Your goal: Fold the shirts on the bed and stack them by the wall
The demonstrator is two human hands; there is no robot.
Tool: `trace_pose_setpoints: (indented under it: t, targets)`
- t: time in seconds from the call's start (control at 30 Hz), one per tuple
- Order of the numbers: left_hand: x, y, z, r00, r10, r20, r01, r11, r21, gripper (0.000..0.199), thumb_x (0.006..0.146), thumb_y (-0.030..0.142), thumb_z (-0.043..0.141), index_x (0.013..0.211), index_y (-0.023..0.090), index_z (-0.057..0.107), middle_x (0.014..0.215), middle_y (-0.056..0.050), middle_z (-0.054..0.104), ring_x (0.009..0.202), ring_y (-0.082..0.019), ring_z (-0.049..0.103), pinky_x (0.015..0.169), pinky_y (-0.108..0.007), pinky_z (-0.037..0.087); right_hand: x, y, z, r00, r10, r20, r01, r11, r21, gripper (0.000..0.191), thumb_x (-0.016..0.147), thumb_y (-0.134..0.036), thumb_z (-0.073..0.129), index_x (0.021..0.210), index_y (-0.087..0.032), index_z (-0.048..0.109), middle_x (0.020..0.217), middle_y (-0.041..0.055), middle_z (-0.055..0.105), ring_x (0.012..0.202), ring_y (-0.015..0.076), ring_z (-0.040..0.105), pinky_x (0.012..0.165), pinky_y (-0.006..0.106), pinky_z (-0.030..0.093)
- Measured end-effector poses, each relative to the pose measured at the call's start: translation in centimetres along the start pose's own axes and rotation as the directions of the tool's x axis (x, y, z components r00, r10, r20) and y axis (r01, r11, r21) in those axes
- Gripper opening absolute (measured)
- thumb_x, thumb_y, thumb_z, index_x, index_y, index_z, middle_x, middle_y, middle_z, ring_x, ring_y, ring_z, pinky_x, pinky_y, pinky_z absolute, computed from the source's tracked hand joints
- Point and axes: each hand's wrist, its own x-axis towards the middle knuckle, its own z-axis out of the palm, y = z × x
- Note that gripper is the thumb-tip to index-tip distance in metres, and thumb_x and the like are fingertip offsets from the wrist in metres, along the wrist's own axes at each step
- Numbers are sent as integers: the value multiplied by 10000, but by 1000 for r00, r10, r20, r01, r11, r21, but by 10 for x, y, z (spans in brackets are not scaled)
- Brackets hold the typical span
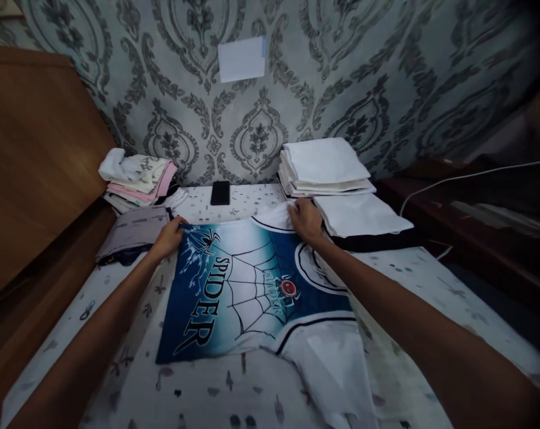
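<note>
Left grip [171, 235] and right grip [306, 220] pinch the spider shirt [252, 280] along its far edge.
It lies flat on the printed cloth [234, 393], spider picture up: left grip at 1 bottom corner, right grip by the far sleeve [276, 214]. At the back sit a mixed pile [142, 179] on the left and a white pile [326, 167] on the right. Those look folded and done; the shirt is not folded, so it seems left to do.

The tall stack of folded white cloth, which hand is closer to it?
Right. The right hand is just in front of the stack, on the blue-and-white printed shirt; the left hand is farther left, at the shirt's hem corner.
</note>
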Motion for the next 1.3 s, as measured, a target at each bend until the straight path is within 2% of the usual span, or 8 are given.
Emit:
trace_pose_setpoints:
  t: [0.13,0.27,0.4,0.5,0.73,0.97,1.1,1.3]
  targets:
    - [-13,16,4,999,10,-53,-1,985,173,341,821,145,491,1148,166,585,1107,-138,636,1112,-320,588,964,-462,455,-8,-2,3,995,21,99,-18,1000,-23,342,922,-226,449,1212,-125,598,1189,177,657,1072,289,593,877,352,443]
    - [-51,44,28,966,258,-26,-233,905,357,422,918,196,440,1331,128,486,1374,-201,523,1314,-323,479,1073,-481,414,-32,-13,0,976,-217,34,216,976,26,387,928,-256,429,1243,-100,592,1254,207,610,1182,325,539,993,417,419]
    - [-91,68,64,887,404,222,-454,847,275,517,987,377,415,1438,123,406,1580,-192,348,1485,-295,291,1191,-463,298,-82,-30,-3,798,-588,135,565,807,172,401,972,-332,408,1272,-148,600,1419,175,538,1321,296,475,1095,446,373]
    - [-107,61,72,907,297,298,-388,864,319,692,977,575,373,1492,113,361,1616,-210,278,1521,-336,187,1214,-534,212,-117,-38,-6,669,-693,269,654,720,230,460,1003,-413,381,1375,-194,541,1512,147,467,1406,281,410,1144,508,325]
    - [-133,12,37,993,51,107,-96,875,475,801,963,646,300,1514,66,334,1605,-245,269,1517,-367,169,1202,-580,192,-133,-59,-13,580,-717,387,668,690,278,494,1017,-432,376,1441,-202,484,1557,149,414,1476,272,315,1176,530,277]
    - [-149,23,36,962,268,41,-251,820,514,462,1012,373,338,1381,139,489,1546,-195,421,1477,-316,322,1201,-586,242,-106,-144,21,538,-771,342,719,631,291,443,1035,-346,378,1432,-189,495,1501,133,480,1410,263,385,1149,491,294]
    - [-148,24,37,905,417,84,-405,784,470,375,1001,254,339,1302,170,548,1433,-164,550,1397,-280,455,1180,-537,342,-84,-185,46,598,-748,287,726,658,202,405,1032,-357,396,1391,-251,550,1387,115,555,1280,273,460,1065,456,351]
    - [-149,19,41,906,412,93,-408,795,448,392,1014,297,344,1324,165,545,1416,-173,566,1353,-283,508,1118,-514,440,-67,-207,67,655,-710,258,699,699,150,414,1022,-381,389,1386,-294,567,1312,123,554,1194,304,462,997,454,372]
